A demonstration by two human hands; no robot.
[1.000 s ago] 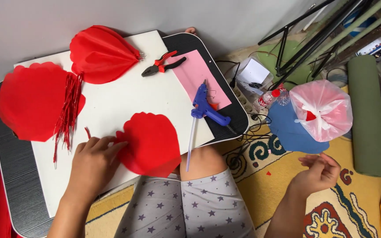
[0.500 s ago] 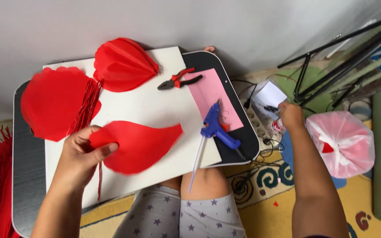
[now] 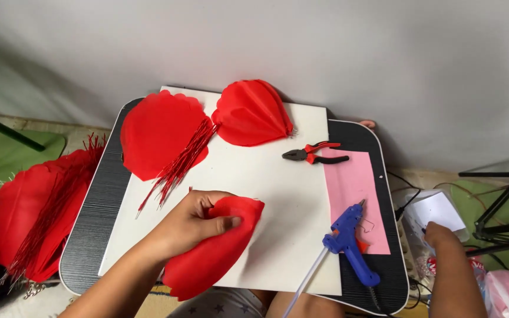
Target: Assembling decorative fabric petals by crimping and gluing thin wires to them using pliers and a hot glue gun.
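Since half a second ago, the red paper piece [image 3: 210,259] has been folded over and drawn toward the near edge of the white board [image 3: 266,194], and the right hand [image 3: 440,235] has been lowered beside the small white box [image 3: 437,211].

A dark lap table [image 3: 92,218] is seen under the board; its near right corner is partly covered by a forearm. At 9 o'clock of the table a heap of red paper with tassels [image 3: 27,212] is cut off by the left frame edge. On the board, a flat red scalloped disc [image 3: 157,132] is laid at 11 o'clock, with a bundle of red tassel strands [image 3: 178,165] across its right edge. A folded red fan shape [image 3: 251,112] is placed at 12 o'clock. A pink sheet [image 3: 354,188] is laid at 3 o'clock, partly under the blue glue gun [image 3: 349,241], whose glue stick runs off the bottom edge. Red-handled pliers [image 3: 313,154] are set just above the pink sheet.

The red paper piece is pinched by the left hand [image 3: 198,221] at 6 o'clock of the board, fingers curled around its upper edge. Only the back of the right hand is shown, so its fingers cannot be made out.
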